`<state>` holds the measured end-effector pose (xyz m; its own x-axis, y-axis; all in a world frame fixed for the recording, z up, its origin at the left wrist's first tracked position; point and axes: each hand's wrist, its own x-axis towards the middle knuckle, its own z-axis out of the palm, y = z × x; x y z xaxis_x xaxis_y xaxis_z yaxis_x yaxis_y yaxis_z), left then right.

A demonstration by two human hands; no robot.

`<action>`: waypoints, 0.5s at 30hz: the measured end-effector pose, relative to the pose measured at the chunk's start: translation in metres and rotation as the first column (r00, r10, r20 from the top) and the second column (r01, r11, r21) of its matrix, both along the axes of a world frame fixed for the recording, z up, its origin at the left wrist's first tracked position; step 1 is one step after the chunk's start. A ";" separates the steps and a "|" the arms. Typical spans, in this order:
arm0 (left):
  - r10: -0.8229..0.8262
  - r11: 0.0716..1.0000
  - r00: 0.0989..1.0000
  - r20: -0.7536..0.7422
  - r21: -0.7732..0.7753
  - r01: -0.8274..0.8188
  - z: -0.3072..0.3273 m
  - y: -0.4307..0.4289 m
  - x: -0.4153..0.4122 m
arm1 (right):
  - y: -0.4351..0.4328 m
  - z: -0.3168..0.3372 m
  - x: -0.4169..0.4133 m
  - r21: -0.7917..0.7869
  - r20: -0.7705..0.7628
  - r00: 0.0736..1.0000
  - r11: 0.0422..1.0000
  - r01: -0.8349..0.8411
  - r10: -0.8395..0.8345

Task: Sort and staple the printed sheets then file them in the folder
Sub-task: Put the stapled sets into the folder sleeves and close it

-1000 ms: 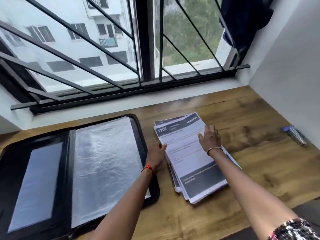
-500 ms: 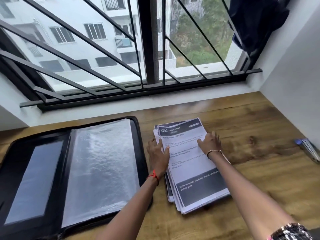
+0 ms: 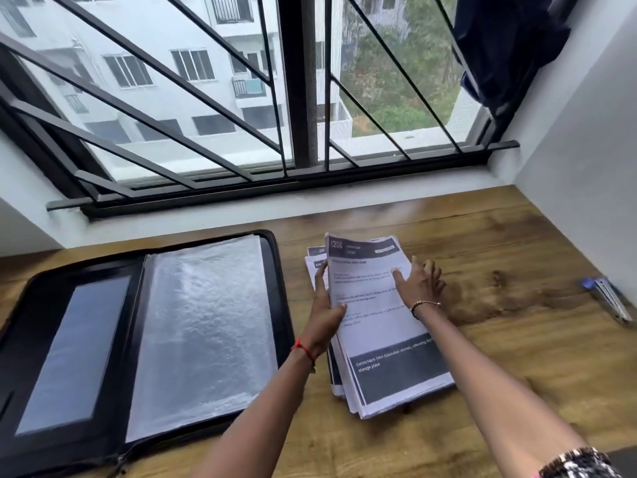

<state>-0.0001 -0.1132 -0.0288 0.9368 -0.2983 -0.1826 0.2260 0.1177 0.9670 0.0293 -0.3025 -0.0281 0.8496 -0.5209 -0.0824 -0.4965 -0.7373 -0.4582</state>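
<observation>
Here we are at the table [image 3: 499,357], both hands on the printed sheets [image 3: 379,322]. The stack lies between the two sets of fingers, fanned a little, with darker header strips peeking out just beyond the left fingertips.

Left hand [image 3: 324,312]: we see the thumb on top of the upper page and the index finger running straight up along its left edge, so that edge is pinched. The page's far corner, just past that fingertip, curls up off the pile. A red thread [image 3: 303,348] circles this wrist.

Right hand [image 3: 418,288]: the thumb lies flat on the text of the top page, and the fingers are spread and nearly straight, reaching over the page's right edge onto the wood. No curl round anything shows there. A thin bracelet [image 3: 425,304] sits at the wrist.

Just left of the left fingers, the black zip folder [image 3: 283,298] lies open flat, its clear sleeves shining. Well out to the right of the right fingers, near the wall, rests the blue and silver stapler [image 3: 610,300], untouched. Beyond all the fingertips stands the barred window [image 3: 303,98], a dark cloth [image 3: 510,46] hanging at its right side.
</observation>
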 end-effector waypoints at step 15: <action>0.087 0.910 0.984 -0.157 -0.390 -0.143 0.042 0.125 0.034 | 0.054 0.078 0.020 0.885 0.055 0.988 0.451 -0.114 0.141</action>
<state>0.0339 0.0115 0.0134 0.9443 -0.2636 -0.1970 0.3110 0.5192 0.7961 0.0495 -0.2489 0.0499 0.8907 -0.0423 -0.4525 -0.4529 0.0014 -0.8916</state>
